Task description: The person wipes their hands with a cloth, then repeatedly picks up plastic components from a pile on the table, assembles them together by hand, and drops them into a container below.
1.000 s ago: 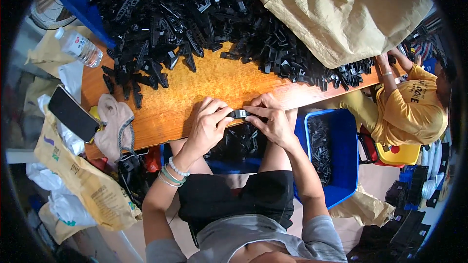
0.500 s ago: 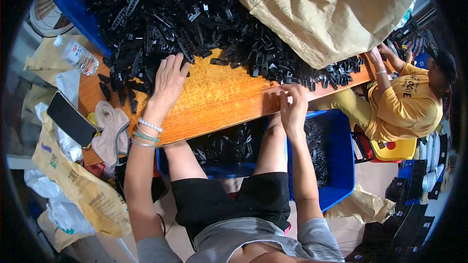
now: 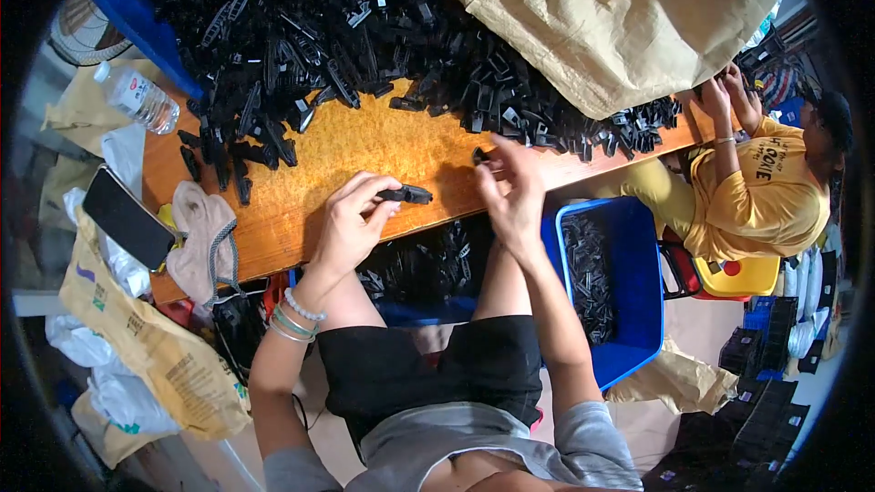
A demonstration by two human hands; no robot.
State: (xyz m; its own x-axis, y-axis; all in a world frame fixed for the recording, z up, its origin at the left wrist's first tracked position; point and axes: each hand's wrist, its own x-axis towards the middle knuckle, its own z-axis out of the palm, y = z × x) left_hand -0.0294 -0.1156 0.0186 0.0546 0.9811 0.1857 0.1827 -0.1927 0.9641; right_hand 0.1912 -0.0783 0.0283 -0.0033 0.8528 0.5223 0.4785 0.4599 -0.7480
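Toward six o'clock I see a grey top (image 3: 456, 424) with a curved neckline (image 3: 510, 447) and short grey sleeves (image 3: 592, 442) — one at seven o'clock, the other at five. Black shorts (image 3: 437, 392) start beyond its hem. Round the left wrist (image 3: 320, 282), at eight o'clock — pale round beads (image 3: 305, 312), a greenish bangle (image 3: 293, 326) and a slim, whitish band (image 3: 287, 334).

Lettering (image 3: 772, 164) — shirt (image 3: 752, 210), left sack (image 3: 150, 333), bottle (image 3: 161, 113) (label (image 3: 137, 91))
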